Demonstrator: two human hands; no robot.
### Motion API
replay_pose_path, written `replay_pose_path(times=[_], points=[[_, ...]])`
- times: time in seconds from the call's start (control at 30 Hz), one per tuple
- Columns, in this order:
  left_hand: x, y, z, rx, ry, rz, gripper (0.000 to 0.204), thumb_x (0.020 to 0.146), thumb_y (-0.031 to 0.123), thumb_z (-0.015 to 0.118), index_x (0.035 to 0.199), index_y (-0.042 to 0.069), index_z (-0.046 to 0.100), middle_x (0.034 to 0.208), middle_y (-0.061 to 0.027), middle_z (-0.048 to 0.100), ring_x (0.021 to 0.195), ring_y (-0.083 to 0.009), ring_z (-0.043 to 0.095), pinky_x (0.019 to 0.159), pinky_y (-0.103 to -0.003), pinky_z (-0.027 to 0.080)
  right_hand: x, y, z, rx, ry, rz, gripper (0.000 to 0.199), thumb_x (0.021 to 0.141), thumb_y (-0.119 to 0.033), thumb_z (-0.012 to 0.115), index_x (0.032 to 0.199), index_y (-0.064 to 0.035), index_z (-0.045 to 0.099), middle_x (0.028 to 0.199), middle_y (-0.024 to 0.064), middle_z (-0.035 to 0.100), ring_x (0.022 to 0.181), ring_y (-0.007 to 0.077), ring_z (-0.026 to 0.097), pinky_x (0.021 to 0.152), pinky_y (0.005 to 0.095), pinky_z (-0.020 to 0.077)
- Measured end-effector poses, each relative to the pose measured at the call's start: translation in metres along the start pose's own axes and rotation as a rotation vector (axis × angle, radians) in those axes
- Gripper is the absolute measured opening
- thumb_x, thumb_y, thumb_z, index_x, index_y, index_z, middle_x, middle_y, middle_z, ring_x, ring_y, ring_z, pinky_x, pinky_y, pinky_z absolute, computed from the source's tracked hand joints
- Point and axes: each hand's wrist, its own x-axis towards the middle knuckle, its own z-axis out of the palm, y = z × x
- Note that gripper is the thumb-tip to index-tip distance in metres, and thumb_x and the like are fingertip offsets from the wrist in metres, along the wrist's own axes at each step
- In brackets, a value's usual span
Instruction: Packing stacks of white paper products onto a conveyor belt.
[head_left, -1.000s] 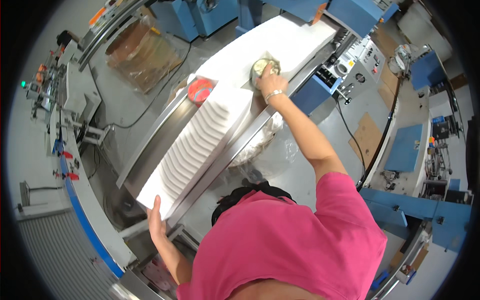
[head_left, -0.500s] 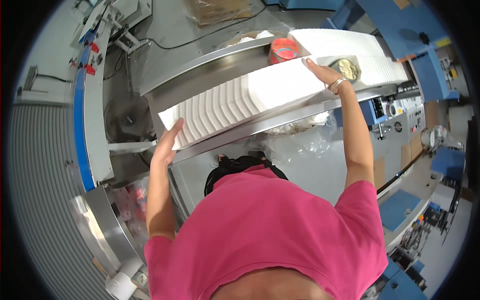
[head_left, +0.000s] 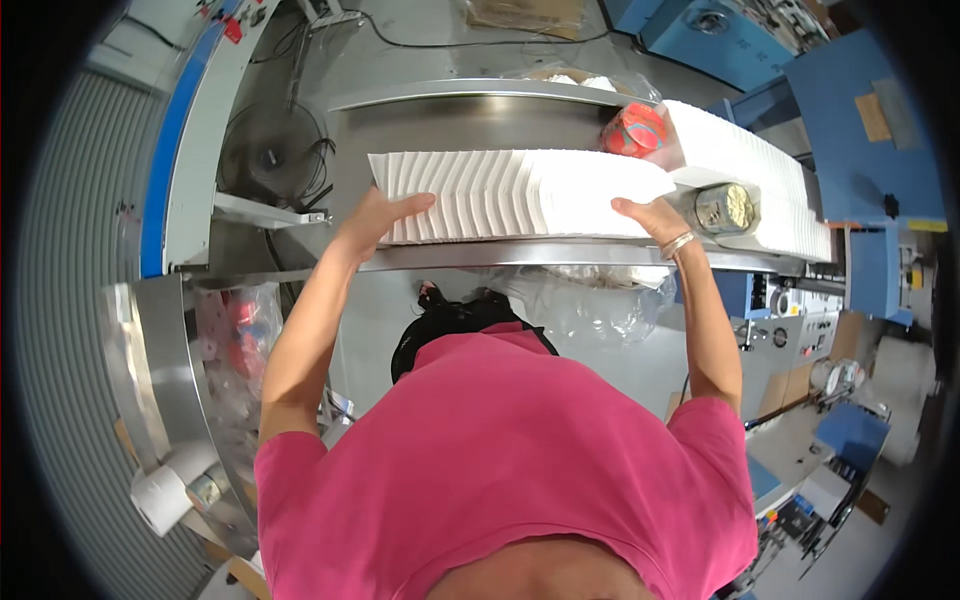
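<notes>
A long row of white pieces pressed together (head_left: 500, 195), thin and paper-like with ridged edges, lies along the metal trough (head_left: 440, 125). My left hand (head_left: 380, 220) wraps its left end, the thumb over the ridges. My right hand (head_left: 655, 222), with a bracelet at the wrist, grips the other end, thumb on the smooth upper side. Just right of that hand, a clear jar (head_left: 725, 208) with pale yellow contents lies in the trough. A second white row (head_left: 740, 145) extends behind and to the right of the jar. Next to it sits a red rounded container (head_left: 634, 130).
Blue machines (head_left: 720, 45) stand at the far right. A blue-edged bench (head_left: 180, 150) runs along the left. Clear plastic bags (head_left: 600, 305) hang below the trough's near edge. More bagged red items (head_left: 240, 330) are at lower left. A black cable (head_left: 450, 45) crosses the floor.
The view has turned, so the trough and row lie more level in the picture. My left thumb now reaches over the row, and my right hand sits farther left of the jar.
</notes>
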Motion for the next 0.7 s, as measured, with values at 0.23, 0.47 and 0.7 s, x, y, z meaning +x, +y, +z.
replay_pose_path(times=[0.23, 0.47, 0.7], points=[[-0.029, -0.007, -0.013, -0.035, 0.143, 0.116, 0.059, 0.073, 0.026, 0.077, 0.121, -0.001, 0.055, 0.107, -0.0079, 0.064, 0.100, -0.0169, 0.060, 0.091, -0.030, 0.044, 0.002, -0.001, 0.009, -0.109, 0.129, 0.071, 0.059, 0.077, -0.032, 0.072, 0.117, 0.0069, 0.055, 0.113, 0.0100, 0.059, 0.100, 0.0179, 0.052, 0.091, 0.0306, 0.0409], [-0.103, -0.003, -0.077, -0.095, 0.439, 0.508, 0.091, 0.063, 0.026, 0.083, 0.134, -0.002, 0.034, 0.123, -0.0159, 0.051, 0.116, -0.0222, 0.049, 0.096, -0.035, 0.041, 0.011, -0.131, 0.072, -0.107, 0.130, -0.327, 0.068, 0.078, -0.029, 0.071, 0.129, 0.0070, 0.046, 0.128, 0.0150, 0.052, 0.118, 0.0251, 0.049, 0.101, 0.0348, 0.0358], [-0.281, -0.072, -0.184, -0.347, 0.915, 0.483, 0.070, 0.068, 0.011, 0.078, 0.129, 0.001, 0.046, 0.120, -0.0099, 0.055, 0.115, -0.0198, 0.050, 0.099, -0.034, 0.038, 0.078, -0.251, 0.287, -0.177, -0.306, -0.531, 0.061, 0.077, -0.028, 0.072, 0.122, 0.0075, 0.051, 0.118, 0.0138, 0.058, 0.107, 0.0231, 0.054, 0.093, 0.0325, 0.0404]])
